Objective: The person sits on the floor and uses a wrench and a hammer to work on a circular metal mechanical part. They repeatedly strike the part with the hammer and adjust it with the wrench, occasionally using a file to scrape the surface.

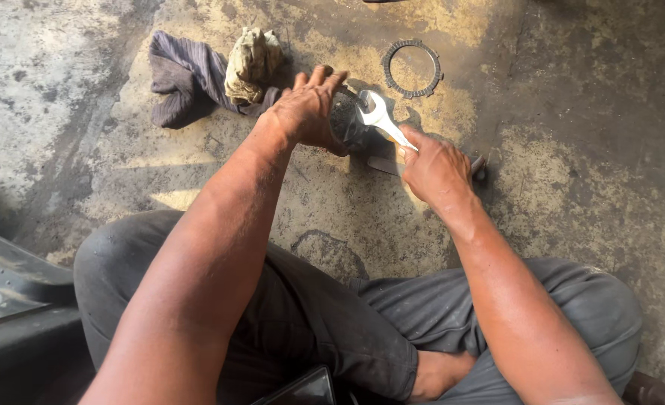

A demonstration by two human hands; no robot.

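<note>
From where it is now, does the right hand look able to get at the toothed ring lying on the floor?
Probably yes, once freed. The right hand grips a wrench; the toothed ring lies just beyond on bare concrete floor, nothing between them.

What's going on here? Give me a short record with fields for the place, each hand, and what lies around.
Place: stained, oily concrete floor, person seated cross-legged in grey trousers
Left hand: laid over a dark round metal part on the floor
Right hand: gripping a silver open-ended spanner, its head at the dark part
Beyond the hands: toothed dark metal ring lying flat
Near the left hand: crumpled purple-grey cloth with a dirty beige rag on it
Under the right hand: a flat metal tool, mostly hidden
</note>
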